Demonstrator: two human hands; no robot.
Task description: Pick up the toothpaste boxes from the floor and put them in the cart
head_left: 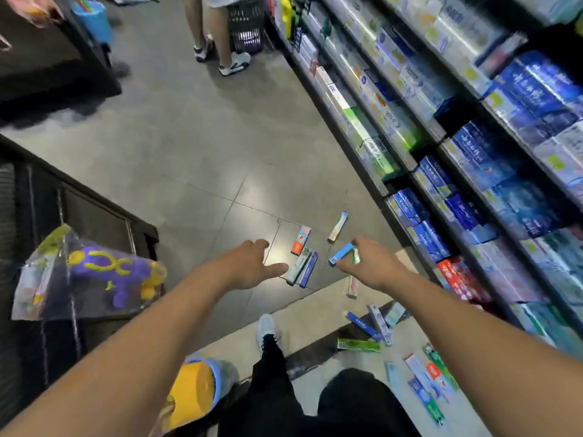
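Several toothpaste boxes lie scattered on the grey floor. My right hand (372, 263) grips a light blue toothpaste box (341, 253) above the floor. My left hand (252, 266) reaches out open, fingers spread, beside a pale green box (298, 267) and a dark blue box (309, 269) lying side by side. An orange box (301, 239) and a white box (337, 227) lie just beyond. More boxes (375, 326) lie nearer my feet on the right. The black cart (94, 216) stands at the left, holding a purple toy in a clear bag (94, 275).
Shelves full of toothpaste boxes (473, 152) run along the right. Another person's legs (217, 36) and a dark basket (247, 23) are at the far end of the aisle. My own foot (266, 329) is below my hands. A yellow and blue item (195, 389) sits low left.
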